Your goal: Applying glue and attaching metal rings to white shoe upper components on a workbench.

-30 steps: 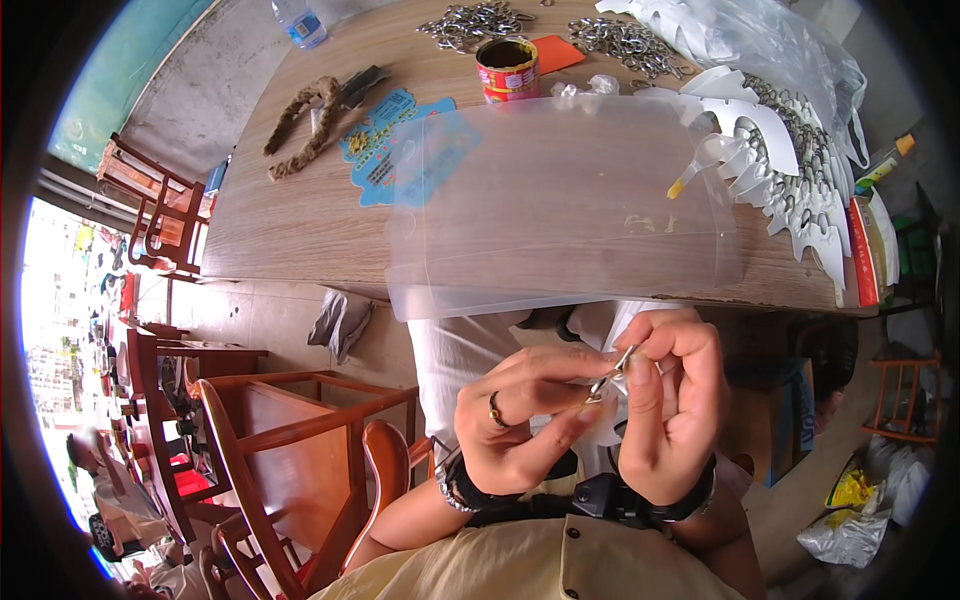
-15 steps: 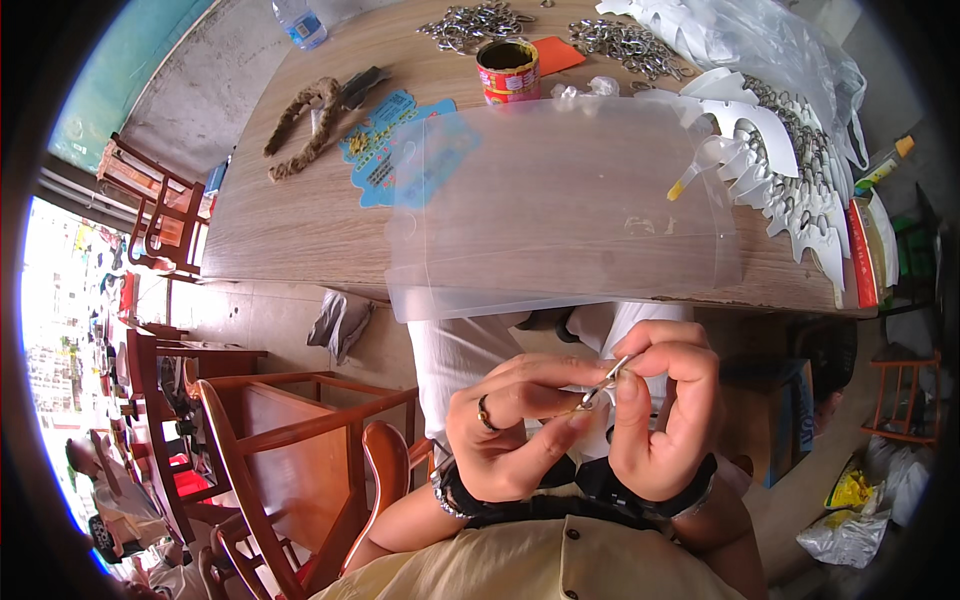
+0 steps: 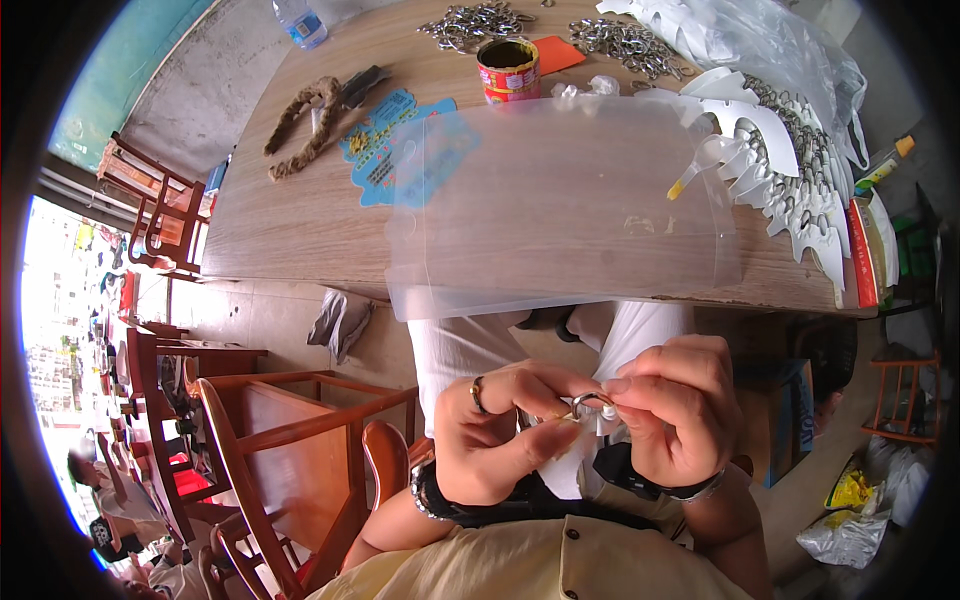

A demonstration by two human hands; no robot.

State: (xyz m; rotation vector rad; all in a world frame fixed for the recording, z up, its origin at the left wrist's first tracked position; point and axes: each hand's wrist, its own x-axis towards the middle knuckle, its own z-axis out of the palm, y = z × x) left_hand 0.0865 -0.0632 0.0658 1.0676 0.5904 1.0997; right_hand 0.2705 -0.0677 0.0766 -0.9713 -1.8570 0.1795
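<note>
Over my lap, just off the table's front edge, both my hands meet around a small curved silver metal clasp (image 3: 588,400). My left hand (image 3: 500,430), with a ring on one finger, pinches the clasp's lower left side between thumb and fingers. The fingertips of my right hand (image 3: 675,415) are closed on its upper right end. Part of the clasp is hidden by the fingers, so its full shape cannot be told. On the table ahead lies a translucent plastic sheet (image 3: 560,200) overhanging the front edge.
Loose metal clasps (image 3: 470,25) lie in heaps at the far side, near an open red tin (image 3: 508,75). White cards with rows of clasps (image 3: 790,170) fill the right. A blue card (image 3: 375,165) and brown fuzzy strip (image 3: 300,120) lie left. A wooden chair (image 3: 290,450) stands left of me.
My hands have lowered slightly, and the right has shifted a little right. The clasp has turned, showing its curved loop more openly. My right knee has moved too.
</note>
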